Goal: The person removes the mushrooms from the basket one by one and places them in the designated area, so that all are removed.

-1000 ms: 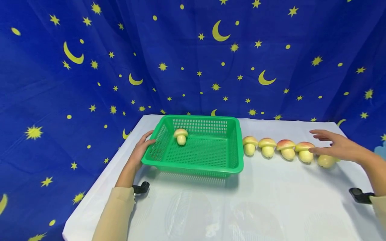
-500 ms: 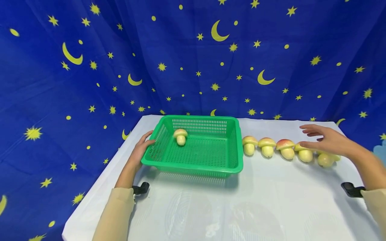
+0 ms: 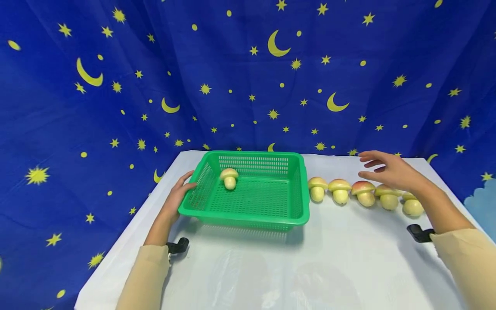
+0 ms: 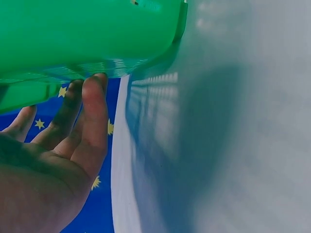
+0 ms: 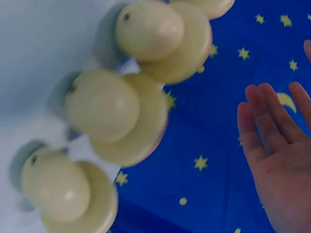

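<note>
My left hand (image 3: pixel 176 198) is at the left side of a green plastic basket (image 3: pixel 248 218); in the left wrist view its fairly straight fingers (image 4: pixel 95 116) reach up to the slotted wall. One toy mushroom (image 3: pixel 230 180), pale with a rounded cap, stands inside the basket near the back left. My right hand (image 3: pixel 391 172) hovers with spread fingers over the right part of a row of several such mushrooms, nearest the red-capped one (image 3: pixel 364 194) and a yellowish one (image 3: pixel 389 198). Nothing is in its palm (image 5: pixel 286 170) in the right wrist view.
The row starts with a mushroom (image 3: pixel 317 189) close to the basket's right wall and ends with another (image 3: pixel 412 206) farther right. All stand on a white-covered table (image 3: pixel 333 258). Behind hangs a blue curtain (image 3: pixel 232 64) with yellow stars and moons.
My right hand has moved left and slightly up along the row, from the rightmost mushrooms toward the red-capped one. My left hand stays at the basket. The head view has shifted slightly.
</note>
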Action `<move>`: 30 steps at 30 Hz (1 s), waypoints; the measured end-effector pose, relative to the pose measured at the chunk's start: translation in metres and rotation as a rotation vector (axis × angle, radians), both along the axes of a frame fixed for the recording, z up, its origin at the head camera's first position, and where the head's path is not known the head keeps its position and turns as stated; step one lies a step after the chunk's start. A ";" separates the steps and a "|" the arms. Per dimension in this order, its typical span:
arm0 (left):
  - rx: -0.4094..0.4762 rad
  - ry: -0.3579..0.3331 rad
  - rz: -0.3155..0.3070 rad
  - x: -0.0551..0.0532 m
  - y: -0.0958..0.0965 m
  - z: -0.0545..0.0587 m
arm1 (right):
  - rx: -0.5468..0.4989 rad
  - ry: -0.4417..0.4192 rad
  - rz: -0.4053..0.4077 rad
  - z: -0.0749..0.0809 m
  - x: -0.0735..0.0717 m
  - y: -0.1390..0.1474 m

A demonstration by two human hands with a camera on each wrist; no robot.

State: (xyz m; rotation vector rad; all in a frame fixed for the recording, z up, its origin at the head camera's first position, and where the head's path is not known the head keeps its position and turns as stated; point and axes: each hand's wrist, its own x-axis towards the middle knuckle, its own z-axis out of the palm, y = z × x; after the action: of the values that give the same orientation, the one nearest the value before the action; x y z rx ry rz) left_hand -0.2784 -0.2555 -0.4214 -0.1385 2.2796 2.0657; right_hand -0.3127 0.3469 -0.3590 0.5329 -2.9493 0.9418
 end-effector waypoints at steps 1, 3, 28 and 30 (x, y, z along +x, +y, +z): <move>0.004 0.000 0.002 0.000 0.000 0.000 | -0.004 0.002 0.004 0.002 -0.001 -0.005; 0.008 0.003 0.000 0.000 -0.001 0.000 | -0.010 0.004 0.015 0.005 -0.004 -0.015; -0.051 0.017 0.012 0.001 -0.001 0.002 | -0.054 0.076 0.139 0.030 -0.035 -0.104; -0.043 0.010 0.020 0.001 -0.002 0.003 | -0.042 0.075 0.140 0.031 -0.037 -0.109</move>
State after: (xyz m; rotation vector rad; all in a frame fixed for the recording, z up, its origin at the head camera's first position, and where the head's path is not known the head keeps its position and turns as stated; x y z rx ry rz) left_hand -0.2774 -0.2570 -0.4185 -0.1543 2.3389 2.0314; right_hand -0.3493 0.2382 -0.3278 0.7632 -2.8509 0.9695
